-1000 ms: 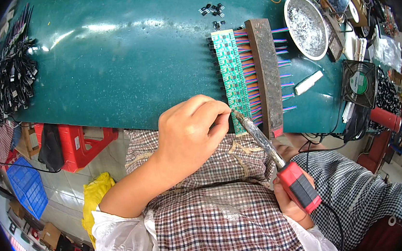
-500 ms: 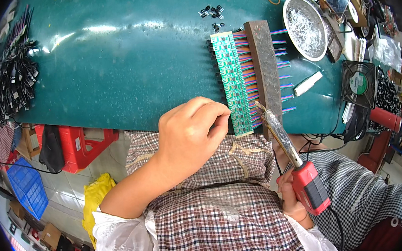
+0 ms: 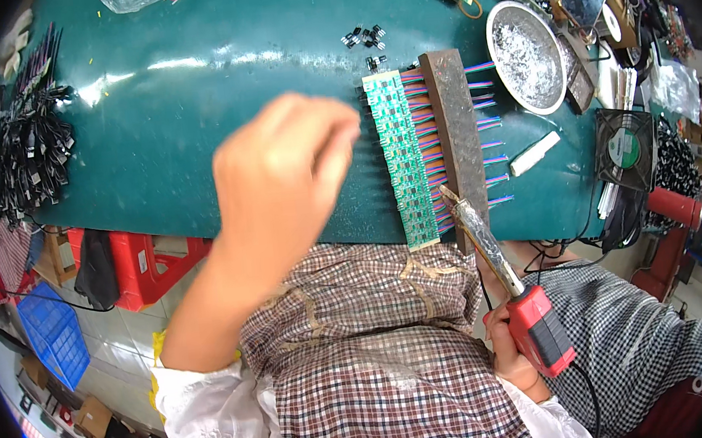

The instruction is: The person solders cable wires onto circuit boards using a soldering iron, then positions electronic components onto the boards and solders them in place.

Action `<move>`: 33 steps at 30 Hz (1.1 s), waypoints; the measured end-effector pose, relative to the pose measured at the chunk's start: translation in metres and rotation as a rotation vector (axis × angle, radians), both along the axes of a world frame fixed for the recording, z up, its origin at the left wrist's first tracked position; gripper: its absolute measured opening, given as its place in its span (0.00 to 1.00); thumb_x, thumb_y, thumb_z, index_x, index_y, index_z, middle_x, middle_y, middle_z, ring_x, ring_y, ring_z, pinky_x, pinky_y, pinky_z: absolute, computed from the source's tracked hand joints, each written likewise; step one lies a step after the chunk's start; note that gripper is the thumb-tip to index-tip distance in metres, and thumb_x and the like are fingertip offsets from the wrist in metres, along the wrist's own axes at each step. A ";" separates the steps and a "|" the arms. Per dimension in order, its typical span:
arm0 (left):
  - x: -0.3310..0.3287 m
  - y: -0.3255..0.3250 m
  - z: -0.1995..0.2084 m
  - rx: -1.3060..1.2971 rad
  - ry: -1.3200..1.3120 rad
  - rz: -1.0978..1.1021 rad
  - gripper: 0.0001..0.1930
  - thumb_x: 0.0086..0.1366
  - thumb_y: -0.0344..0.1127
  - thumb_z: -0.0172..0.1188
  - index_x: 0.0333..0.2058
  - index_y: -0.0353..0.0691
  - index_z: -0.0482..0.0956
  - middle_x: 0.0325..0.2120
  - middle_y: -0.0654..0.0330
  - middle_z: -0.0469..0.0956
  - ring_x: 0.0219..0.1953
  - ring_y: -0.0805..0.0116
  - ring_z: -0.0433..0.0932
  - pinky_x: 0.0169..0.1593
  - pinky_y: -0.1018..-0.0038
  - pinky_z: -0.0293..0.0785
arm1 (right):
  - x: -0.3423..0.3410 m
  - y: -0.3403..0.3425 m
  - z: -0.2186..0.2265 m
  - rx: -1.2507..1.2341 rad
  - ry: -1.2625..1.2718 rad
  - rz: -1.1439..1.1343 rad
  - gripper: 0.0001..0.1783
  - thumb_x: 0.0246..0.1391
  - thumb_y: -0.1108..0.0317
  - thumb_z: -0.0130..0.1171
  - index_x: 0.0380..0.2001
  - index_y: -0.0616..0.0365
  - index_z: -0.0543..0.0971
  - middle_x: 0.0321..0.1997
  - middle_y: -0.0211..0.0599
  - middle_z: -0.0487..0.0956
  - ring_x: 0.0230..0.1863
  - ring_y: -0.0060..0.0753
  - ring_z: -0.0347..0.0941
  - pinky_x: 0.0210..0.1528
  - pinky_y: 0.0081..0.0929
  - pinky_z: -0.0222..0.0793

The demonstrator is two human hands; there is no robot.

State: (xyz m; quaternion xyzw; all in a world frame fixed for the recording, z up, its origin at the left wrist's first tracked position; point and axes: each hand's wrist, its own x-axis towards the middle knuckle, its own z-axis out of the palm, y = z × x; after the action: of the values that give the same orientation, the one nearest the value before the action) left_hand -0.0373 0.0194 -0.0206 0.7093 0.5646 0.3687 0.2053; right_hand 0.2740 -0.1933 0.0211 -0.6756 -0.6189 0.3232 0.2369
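My left hand is raised over the green tabletop, left of a strip of green circuit boards and apart from it. Its fingers are pinched together and smeared by motion; anything between them is hidden. At the lower right, my right hand grips a soldering iron by its red and black handle. The iron's tip points up at the near end of a dark bar. This bar lies across thin coloured wires that run out from the boards. Small black parts line the boards' left edge.
Small black components lie beyond the boards. A metal bowl, a white stick and a small fan are on the right. Bundled black cables hang at the far left. Another person's checked garment is close at right.
My left hand has moved away from the boards' left edge, up and to the left. The soldering iron stays near the bar's near end in my right hand. The whole view has shifted slightly.
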 end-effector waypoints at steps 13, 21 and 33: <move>0.006 0.082 -0.027 0.274 0.320 -0.010 0.03 0.62 0.34 0.71 0.34 0.44 0.87 0.29 0.63 0.81 0.27 0.63 0.82 0.35 0.65 0.77 | -0.012 0.038 0.023 0.072 -0.047 0.179 0.12 0.39 0.80 0.66 0.31 0.61 0.80 0.29 0.42 0.78 0.25 0.47 0.75 0.27 0.36 0.74; -0.003 0.052 -0.005 0.094 0.043 0.106 0.05 0.64 0.32 0.69 0.32 0.39 0.83 0.30 0.59 0.86 0.30 0.61 0.87 0.35 0.68 0.82 | -0.012 0.020 0.007 0.105 -0.023 0.073 0.13 0.39 0.80 0.67 0.32 0.61 0.80 0.29 0.42 0.78 0.26 0.46 0.76 0.27 0.35 0.74; 0.001 -0.045 0.003 -0.345 -0.428 -0.029 0.05 0.61 0.18 0.70 0.36 0.31 0.86 0.34 0.56 0.85 0.35 0.72 0.87 0.40 0.77 0.85 | -0.022 0.036 0.024 0.130 -0.097 0.265 0.18 0.35 0.81 0.73 0.34 0.63 0.80 0.29 0.41 0.78 0.24 0.43 0.76 0.27 0.32 0.74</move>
State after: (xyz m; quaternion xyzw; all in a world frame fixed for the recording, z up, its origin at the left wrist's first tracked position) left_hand -0.0367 -0.0260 -0.0171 0.5778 0.5527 0.4057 0.4427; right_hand 0.2525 -0.1573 0.0452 -0.5861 -0.7328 0.2781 0.2052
